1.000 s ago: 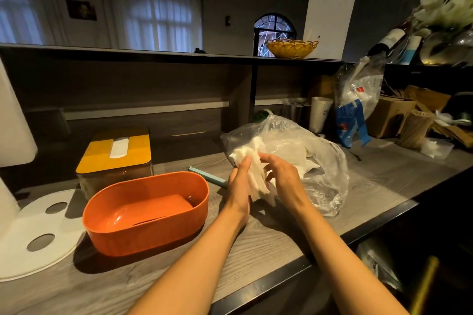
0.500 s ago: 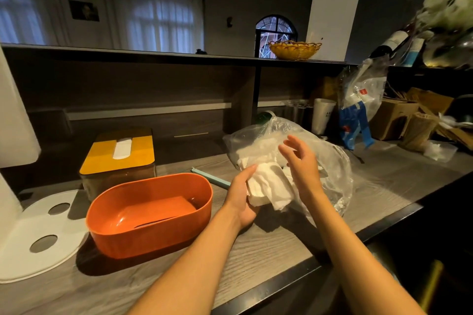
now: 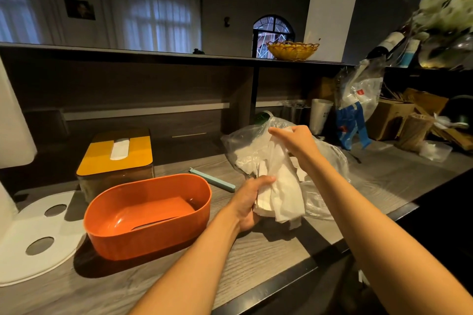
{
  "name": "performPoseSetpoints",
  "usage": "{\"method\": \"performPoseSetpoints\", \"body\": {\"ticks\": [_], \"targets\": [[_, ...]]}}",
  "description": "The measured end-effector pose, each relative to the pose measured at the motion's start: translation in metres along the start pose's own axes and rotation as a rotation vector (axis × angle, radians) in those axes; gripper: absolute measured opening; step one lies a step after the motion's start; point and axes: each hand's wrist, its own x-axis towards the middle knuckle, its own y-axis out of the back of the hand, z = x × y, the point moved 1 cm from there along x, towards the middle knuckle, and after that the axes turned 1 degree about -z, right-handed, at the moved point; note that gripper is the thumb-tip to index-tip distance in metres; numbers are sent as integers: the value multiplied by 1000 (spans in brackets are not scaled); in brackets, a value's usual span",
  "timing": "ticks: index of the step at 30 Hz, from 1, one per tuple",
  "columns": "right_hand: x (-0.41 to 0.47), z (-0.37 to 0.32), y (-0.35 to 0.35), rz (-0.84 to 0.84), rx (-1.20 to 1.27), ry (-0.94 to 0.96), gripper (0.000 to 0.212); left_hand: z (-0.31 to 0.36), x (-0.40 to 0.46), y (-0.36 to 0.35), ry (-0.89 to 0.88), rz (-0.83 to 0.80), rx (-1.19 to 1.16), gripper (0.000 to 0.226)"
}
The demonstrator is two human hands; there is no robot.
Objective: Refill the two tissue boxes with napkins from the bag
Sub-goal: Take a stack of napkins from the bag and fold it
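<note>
A bunch of crumpled white paper napkins [image 3: 279,186] has been drawn further out of the clear crinkled plastic bag [image 3: 330,158] than half a second ago. It is gripped from below by the curled left hand [image 3: 249,201], while its upper end is pinched by the right hand [image 3: 294,137], now raised toward one o'clock. The open orange oval plastic box [image 3: 147,215] waits empty at nine o'clock of the napkins; the lidded yellow-topped box [image 3: 116,155] stands behind it at eleven. Loading seems imminent.
</note>
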Motion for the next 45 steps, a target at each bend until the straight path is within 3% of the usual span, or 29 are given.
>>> {"method": "performPoseSetpoints", "body": {"ticks": [3, 6, 7, 11, 13, 17, 22, 26, 28, 30, 37, 42, 45], "targets": [[3, -5, 2, -67, 57, -181, 40, -1, 1, 2, 3, -2, 10, 56], [3, -1, 11, -414, 220, -310, 91, 2, -2, 0, 24, 6, -16, 54], [3, 1, 15, -504, 220, -319, 90, 3, -3, 0, 30, 4, -51, 49], [-7, 5, 22, -659, 81, -270, 28, 5, -4, -1, 20, -6, -112, 34], [-8, 8, 20, -619, 139, -222, 13, 5, -4, -2, 18, -23, -111, 35], [-2, 4, 15, -324, 43, -114, 19, 5, -6, -2, 37, -6, -32, 32], [5, 5, 8, -270, -29, -149, 30, 6, -8, -3, 14, 15, 4, 45], [16, 10, 6, -153, 41, -193, 14, 6, -8, -4, 8, 6, -47, 61], [22, 10, 8, -159, 70, -194, 15, 6, -10, -6, 22, -30, -79, 62], [26, 8, 10, -174, 98, -184, 16, 5, -9, -7, 25, -49, -83, 49], [22, -4, 12, -185, 125, -26, 17, 5, -9, -9, 53, 46, -26, 25], [6, -5, 17, -227, 115, 131, 16, 7, -6, -5, 88, 118, -185, 37], [-18, 1, 22, -380, -1, 260, 19, 9, -6, -1, 77, 70, -302, 56]]}}
